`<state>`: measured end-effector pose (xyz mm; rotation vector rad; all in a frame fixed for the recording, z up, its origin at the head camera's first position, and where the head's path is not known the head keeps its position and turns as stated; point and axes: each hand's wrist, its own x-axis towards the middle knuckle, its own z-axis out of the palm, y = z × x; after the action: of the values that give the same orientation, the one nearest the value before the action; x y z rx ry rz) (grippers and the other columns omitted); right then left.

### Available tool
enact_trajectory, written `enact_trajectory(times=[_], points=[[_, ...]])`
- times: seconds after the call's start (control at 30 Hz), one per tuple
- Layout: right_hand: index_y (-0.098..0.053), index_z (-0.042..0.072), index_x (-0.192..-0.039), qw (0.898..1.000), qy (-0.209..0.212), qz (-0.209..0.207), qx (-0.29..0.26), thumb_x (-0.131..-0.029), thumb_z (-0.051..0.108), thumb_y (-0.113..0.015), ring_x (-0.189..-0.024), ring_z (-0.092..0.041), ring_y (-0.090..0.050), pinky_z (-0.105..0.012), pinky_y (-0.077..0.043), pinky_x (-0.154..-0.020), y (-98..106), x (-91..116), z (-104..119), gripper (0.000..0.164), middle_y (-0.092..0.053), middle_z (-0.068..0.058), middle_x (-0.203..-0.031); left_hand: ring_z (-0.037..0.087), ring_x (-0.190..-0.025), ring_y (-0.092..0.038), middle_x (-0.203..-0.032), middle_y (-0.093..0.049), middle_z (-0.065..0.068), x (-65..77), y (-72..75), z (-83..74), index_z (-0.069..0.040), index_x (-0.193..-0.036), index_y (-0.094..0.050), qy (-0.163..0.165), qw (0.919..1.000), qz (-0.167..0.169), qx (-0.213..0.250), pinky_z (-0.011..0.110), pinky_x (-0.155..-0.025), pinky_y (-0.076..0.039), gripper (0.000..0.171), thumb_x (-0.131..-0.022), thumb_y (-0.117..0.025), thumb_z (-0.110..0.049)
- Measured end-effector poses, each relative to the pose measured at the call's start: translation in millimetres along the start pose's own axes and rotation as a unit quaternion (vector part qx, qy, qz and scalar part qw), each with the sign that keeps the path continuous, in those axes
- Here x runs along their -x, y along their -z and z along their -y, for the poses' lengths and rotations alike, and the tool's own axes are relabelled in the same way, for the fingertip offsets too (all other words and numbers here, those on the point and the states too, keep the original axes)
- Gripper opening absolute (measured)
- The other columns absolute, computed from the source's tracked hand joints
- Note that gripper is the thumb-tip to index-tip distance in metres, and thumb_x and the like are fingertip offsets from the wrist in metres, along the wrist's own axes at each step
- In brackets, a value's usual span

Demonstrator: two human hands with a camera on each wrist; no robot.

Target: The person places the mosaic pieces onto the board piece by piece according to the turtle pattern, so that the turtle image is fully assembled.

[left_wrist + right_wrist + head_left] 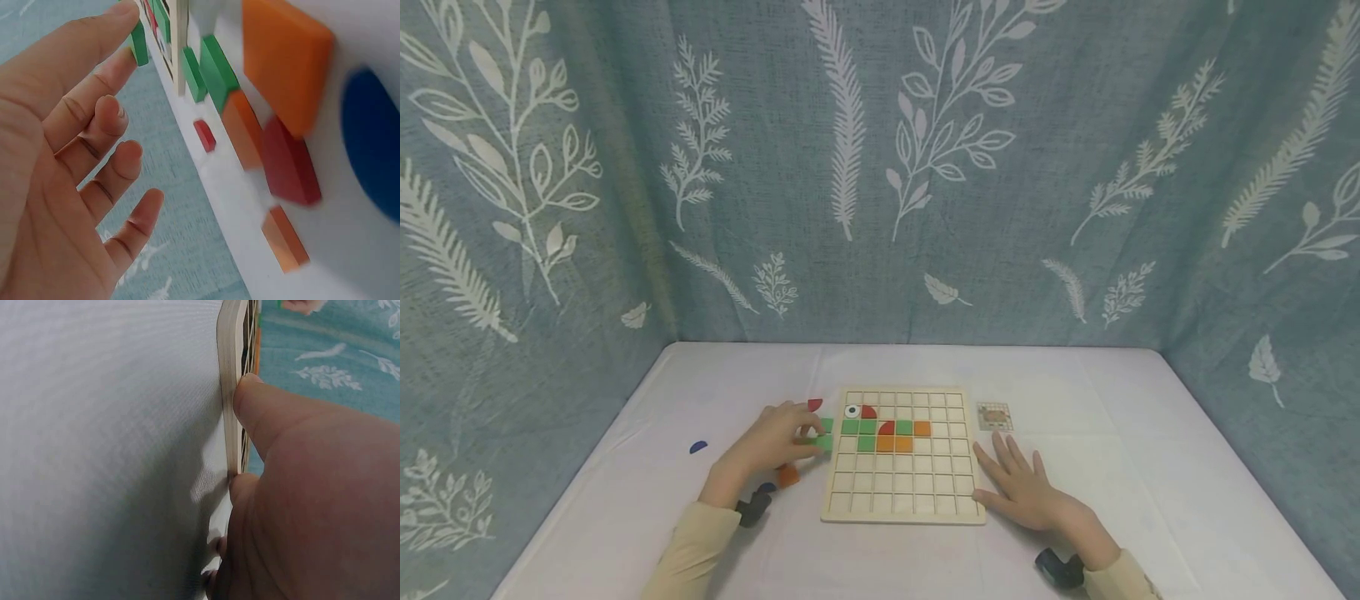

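My left hand [773, 437] pinches a green square tile [139, 45] between thumb and index finger, just left of the wooden grid board [902, 483]; its other fingers are loosely bent. Other green tiles [217, 72] lie on the table beside the board's left edge. On the board sit a white eye tile [852, 411], red quarter-round pieces [868, 412], several green squares [867, 443] and orange squares [895, 444]. My right hand [1026, 492] is spread flat, thumb and index fingertip touching the board's right edge.
A small pattern card [995, 416] lies right of the board. Left of it are loose pieces: a red one [815, 404], orange ones [787, 476], a blue half-round [697, 447] and another blue one [767, 487]. A patterned curtain [880, 250] hangs behind the table.
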<state>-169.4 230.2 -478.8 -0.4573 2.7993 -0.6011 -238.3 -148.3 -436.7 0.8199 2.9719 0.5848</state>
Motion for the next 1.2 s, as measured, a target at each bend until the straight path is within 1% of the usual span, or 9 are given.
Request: enact_trajectory(times=[0.2,0.37,0.47,0.57,0.73,0.87,0.93,1.03,1.2], points=[[-0.021,0.014,-0.148,1.000,-0.001,0.001,0.000,-0.092,0.052,-0.041,-0.139,-0.042,0.004,-0.066,0.007,-0.102,0.4,0.1,0.7,0.071,-0.002,-0.021,-0.153,0.010,-0.074,-0.045,-0.076,-0.056,-0.012,-10.0,-6.7,-6.4,-0.019,-0.089,-0.070,-0.011,0.9999,0.002,0.010,0.036,-0.076,-0.033,0.021,-0.073,-0.077,-0.031],[-0.021,0.014,-0.148,1.000,0.001,0.000,-0.003,-0.092,0.051,-0.041,-0.139,-0.042,0.004,-0.066,0.008,-0.102,0.5,0.4,1.0,0.070,-0.002,-0.022,-0.153,0.009,-0.075,-0.044,-0.078,-0.054,-0.009,-14.9,-11.6,-9.6,-0.018,-0.090,-0.070,-0.044,0.9990,0.007,-0.003,0.033,-0.072,-0.033,0.020,-0.076,-0.075,-0.031],[-0.021,0.014,-0.148,1.000,0.001,-0.002,-0.001,-0.092,0.051,-0.041,-0.139,-0.041,0.005,-0.066,0.008,-0.102,-0.2,0.0,0.1,0.070,-0.002,-0.021,-0.153,0.010,-0.076,-0.044,-0.080,-0.056,-0.006,-17.2,-12.7,-13.6,-0.017,-0.091,-0.069,-0.064,0.9979,0.006,0.002,0.033,-0.071,-0.033,0.020,-0.076,-0.074,-0.031],[-0.020,0.015,-0.148,1.000,0.001,0.000,0.000,-0.092,0.051,-0.041,-0.140,-0.041,0.005,-0.066,0.008,-0.102,-0.4,0.0,-0.3,0.070,-0.002,-0.021,-0.153,0.011,-0.076,-0.044,-0.081,-0.057,-0.005,-20.1,-13.2,-20.2,-0.017,-0.091,-0.069,-0.068,0.9976,0.009,0.014,0.035,-0.073,-0.033,0.020,-0.076,-0.074,-0.030],[-0.021,0.013,-0.148,1.000,-0.001,-0.001,0.005,-0.091,0.053,-0.040,-0.140,-0.041,0.004,-0.065,0.007,-0.102,-1.1,-0.5,-1.5,0.071,-0.002,-0.021,-0.153,0.011,-0.074,-0.042,-0.078,-0.055,-0.005,-28.0,-18.1,-28.8,-0.017,-0.089,-0.069,-0.075,0.9969,0.019,0.011,0.032,-0.073,-0.033,0.020,-0.075,-0.075,-0.031],[-0.020,0.013,-0.148,1.000,-0.001,0.001,0.008,-0.092,0.052,-0.040,-0.139,-0.042,0.004,-0.065,0.008,-0.103,-2.7,-0.9,-2.7,0.072,-0.002,-0.021,-0.153,0.013,-0.079,-0.045,-0.085,-0.059,-0.005,-32.8,-22.2,-34.0,-0.016,-0.090,-0.070,-0.084,0.9960,0.022,0.019,0.032,-0.074,-0.034,0.020,-0.075,-0.075,-0.029],[-0.020,0.013,-0.148,1.000,0.000,0.002,0.004,-0.092,0.051,-0.041,-0.139,-0.042,0.004,-0.065,0.008,-0.102,-2.8,-0.7,-3.0,0.071,-0.001,-0.021,-0.153,0.013,-0.079,-0.045,-0.085,-0.060,-0.004,-34.7,-23.8,-36.8,-0.016,-0.091,-0.070,-0.089,0.9954,0.022,0.028,0.033,-0.075,-0.035,0.020,-0.076,-0.075,-0.028],[-0.019,0.014,-0.148,1.000,-0.002,0.005,0.004,-0.092,0.052,-0.040,-0.140,-0.041,0.005,-0.065,0.008,-0.102,-2.4,-0.5,-2.6,0.071,0.000,-0.021,-0.153,0.013,-0.076,-0.043,-0.081,-0.057,-0.004,-38.7,-27.4,-40.1,-0.017,-0.090,-0.069,-0.104,0.9942,0.018,0.017,0.034,-0.074,-0.034,0.020,-0.076,-0.075,-0.030],[-0.019,0.016,-0.148,1.000,-0.004,0.005,0.006,-0.092,0.053,-0.039,-0.140,-0.040,0.006,-0.064,0.008,-0.103,-1.8,-1.1,-2.3,0.071,0.000,-0.019,-0.154,0.010,-0.075,-0.042,-0.081,-0.056,-0.007,-46.9,-32.8,-46.9,-0.019,-0.091,-0.069,-0.115,0.9931,0.022,0.006,0.033,-0.074,-0.033,0.020,-0.076,-0.074,-0.032]])
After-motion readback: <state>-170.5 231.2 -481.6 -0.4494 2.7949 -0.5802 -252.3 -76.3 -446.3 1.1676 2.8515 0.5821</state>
